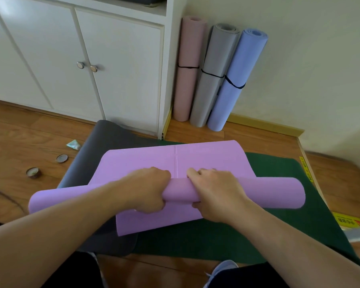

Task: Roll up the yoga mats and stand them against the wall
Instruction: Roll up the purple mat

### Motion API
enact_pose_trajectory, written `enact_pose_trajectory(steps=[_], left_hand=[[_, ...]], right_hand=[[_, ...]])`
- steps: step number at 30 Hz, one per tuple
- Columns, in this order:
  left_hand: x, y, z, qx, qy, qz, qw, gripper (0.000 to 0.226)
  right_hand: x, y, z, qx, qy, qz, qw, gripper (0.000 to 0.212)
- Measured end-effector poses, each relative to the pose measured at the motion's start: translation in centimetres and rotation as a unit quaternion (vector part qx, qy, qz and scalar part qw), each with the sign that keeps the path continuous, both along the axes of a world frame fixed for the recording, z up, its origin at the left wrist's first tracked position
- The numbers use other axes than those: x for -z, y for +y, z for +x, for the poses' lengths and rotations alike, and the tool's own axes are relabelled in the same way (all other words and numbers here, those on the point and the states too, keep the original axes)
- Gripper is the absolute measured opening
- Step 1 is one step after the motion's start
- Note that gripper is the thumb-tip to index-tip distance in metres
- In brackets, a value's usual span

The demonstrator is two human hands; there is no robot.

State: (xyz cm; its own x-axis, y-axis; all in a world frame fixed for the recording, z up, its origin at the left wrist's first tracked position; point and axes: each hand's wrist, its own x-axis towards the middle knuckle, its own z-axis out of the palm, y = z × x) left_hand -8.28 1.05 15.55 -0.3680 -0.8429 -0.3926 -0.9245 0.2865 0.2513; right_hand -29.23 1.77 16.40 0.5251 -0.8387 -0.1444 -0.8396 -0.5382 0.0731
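Purple mat (206, 161) on green mat (279, 175), wood floor (29, 142), 3 rolled mats (216, 75) vs wall (299, 59).

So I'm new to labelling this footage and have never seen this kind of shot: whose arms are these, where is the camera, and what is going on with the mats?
There is no machine here. The camera is worn on a person's head and looks down, so the two arms are that person's own. Both hands grip one purple mat, which is partly rolled: the left hand and the right hand curl round the middle of the roll, and the flat rest stretches away toward the wall. Under it lie a dark grey mat and a green mat, both flat on the wooden floor. By the wall, beside a white cupboard, three rolled mats already stand: pink, grey and blue, each with a black strap.
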Motion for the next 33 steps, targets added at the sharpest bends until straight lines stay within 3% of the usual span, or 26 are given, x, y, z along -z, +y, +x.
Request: enact_pose_trajectory(steps=[8,11,14,17,23,27,31,33], left_hand=[[0.1,1.5,-1.4,0.029,-0.051,-0.166,0.984,0.031],[0.1,0.9,-0.9,0.032,-0.033,-0.126,0.991,0.026],[-0.3,0.1,0.0,0.012,-0.006,-0.064,0.998,0.027],[-0.6,0.0,0.1,0.016,-0.009,-0.054,0.998,0.030],[-0.2,0.8,-0.8,0.047,-0.056,-0.229,0.971,0.036],[0.0,0.6,-0.9,0.041,-0.045,-0.176,0.983,0.030],[-0.4,-0.2,0.0,0.017,-0.006,-0.090,0.996,0.032],[-0.5,-0.2,0.1,0.017,-0.005,-0.076,0.997,0.034]], right_hand=[[0.4,-0.5,-0.7,0.046,-0.019,0.056,0.997,0.028],[0.5,-0.1,-0.5,0.033,-0.030,0.026,0.999,0.036],[0.0,0.1,-0.1,0.013,-0.017,-0.012,1.000,0.057],[-0.2,0.2,0.2,0.017,-0.016,-0.017,1.000,0.043],[-0.1,-0.1,0.0,0.083,-0.033,0.031,0.996,0.031],[0.0,0.2,0.0,0.065,-0.042,0.014,0.997,0.035],[-0.1,0.6,0.1,0.001,-0.030,-0.045,0.999,0.055],[-0.1,0.6,0.2,0.004,-0.025,-0.044,0.999,0.046]])
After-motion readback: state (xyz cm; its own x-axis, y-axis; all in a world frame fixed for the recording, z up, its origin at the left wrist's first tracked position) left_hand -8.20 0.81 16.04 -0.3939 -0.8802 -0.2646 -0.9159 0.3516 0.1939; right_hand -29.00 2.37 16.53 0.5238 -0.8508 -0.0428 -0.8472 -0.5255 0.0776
